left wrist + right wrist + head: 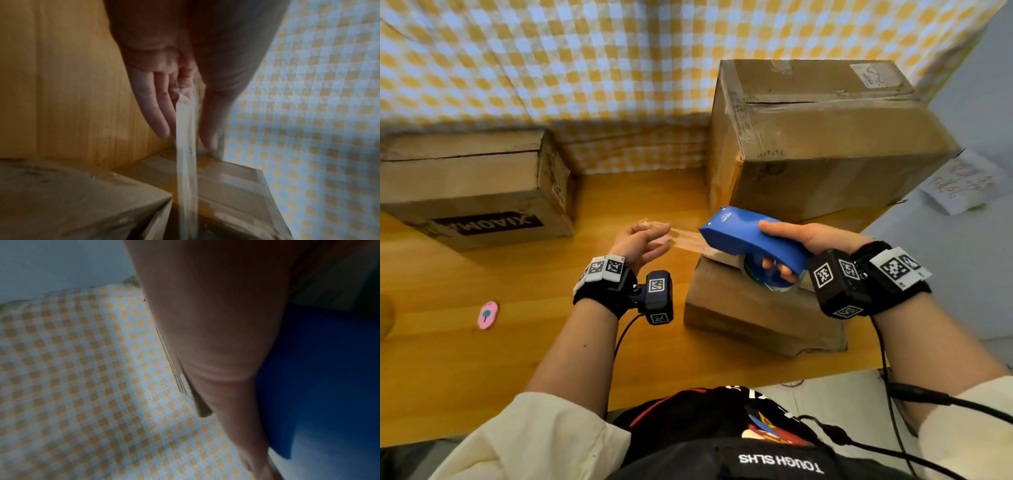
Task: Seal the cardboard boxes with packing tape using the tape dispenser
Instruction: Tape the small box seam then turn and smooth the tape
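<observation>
You are at a makeshift packing spot, most likely a room in a home. Your right grip [815, 240] holds a blue dispenser [750, 240] above a plain wooden desk [482, 359]. Worn, re-taped cartons crowd it: a small box [756, 318] right under the grip, a big box [825, 137] just behind it, and a third box [476, 192] well to its left. A yellow-checked cloth [585, 68] hangs behind them as a backdrop. To the right of the grip, past the desk's edge, a scribbled paper [962, 181] lies on a pale floor [945, 274].

glossy plastic dispenser [753, 240], matt cardboard box [763, 308]
</observation>
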